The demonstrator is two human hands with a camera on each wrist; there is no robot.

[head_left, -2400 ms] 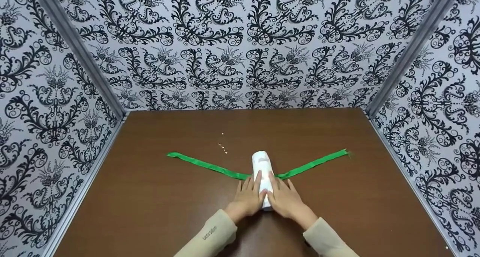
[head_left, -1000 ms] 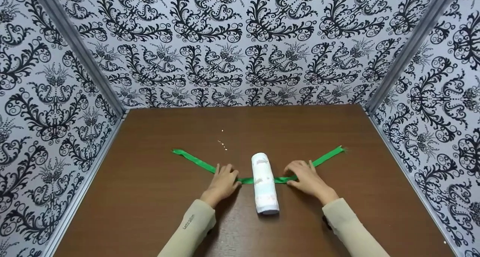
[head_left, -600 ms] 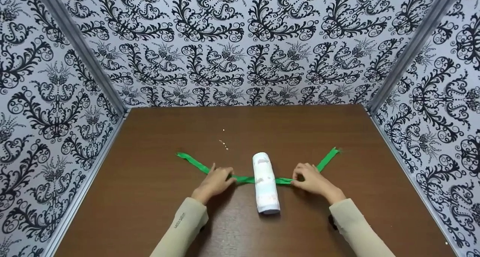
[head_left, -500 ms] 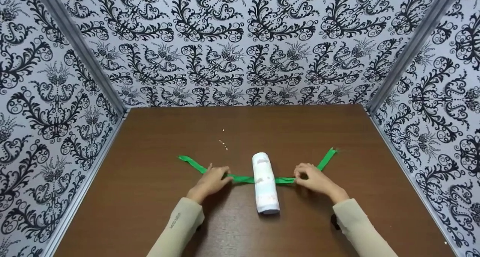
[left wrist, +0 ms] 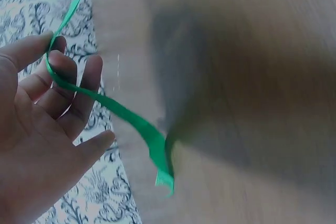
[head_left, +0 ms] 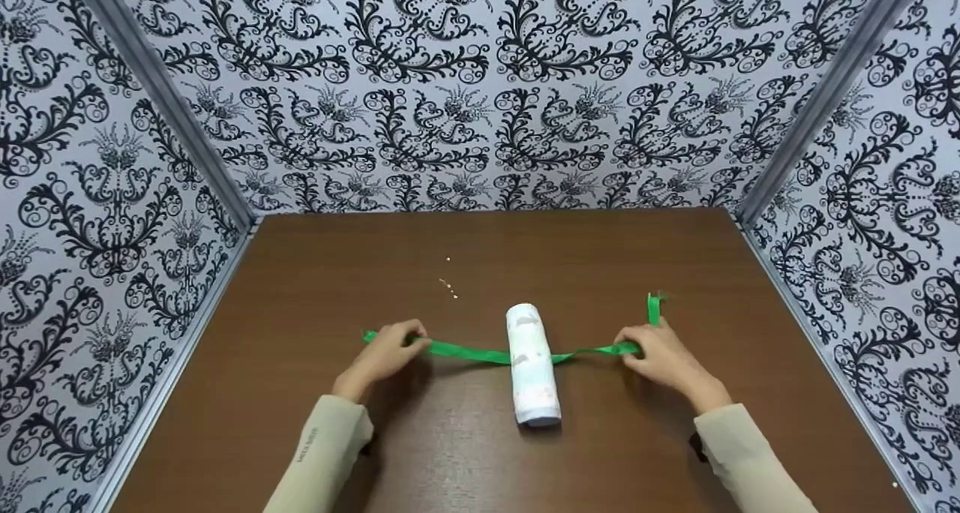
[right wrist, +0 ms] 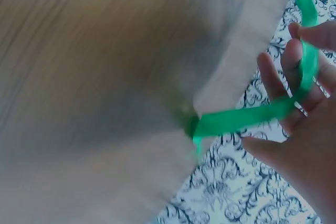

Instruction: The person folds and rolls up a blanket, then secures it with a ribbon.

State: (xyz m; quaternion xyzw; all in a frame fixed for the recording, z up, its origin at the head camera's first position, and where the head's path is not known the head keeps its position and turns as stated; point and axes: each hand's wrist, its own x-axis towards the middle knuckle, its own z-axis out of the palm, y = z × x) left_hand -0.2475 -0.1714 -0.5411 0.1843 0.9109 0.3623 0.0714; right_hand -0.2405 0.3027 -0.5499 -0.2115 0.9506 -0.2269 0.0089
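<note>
Nearest, two pale sleeves [head_left: 319, 449] reached in over the brown bench [head_left: 480, 472], the left one bearing small dark lettering and the right one with something black [head_left: 698, 447] showing under its cuff. Between them, on the bench, lay a white roll [head_left: 532, 382], its near end facing the person and its length running away, the far end leaning slightly to the left. Faint pinkish and greyish marks crossed its pale surface. It lay over the middle of a green ribbon [head_left: 472, 354], hiding that stretch, and the ribbon came out on both sides. The left hand [head_left: 381, 357] pinched the ribbon between thumb and fingertip, well apart from the roll; the right hand [head_left: 666, 361] gripped it likewise on the other side. The ribbon looked smooth and slightly shiny, twisted between the roll and the right hand; beyond each grip it trailed over the fingers to a loose, frayed end. Each hand covered part of it in the head view. Farther off, small white specks [head_left: 455, 296] dotted the bench, and behind it rose a white back wall [head_left: 480, 123] with black scrollwork, flanked by grey corner posts [head_left: 157, 97] and matching side walls [head_left: 97, 217]
</note>
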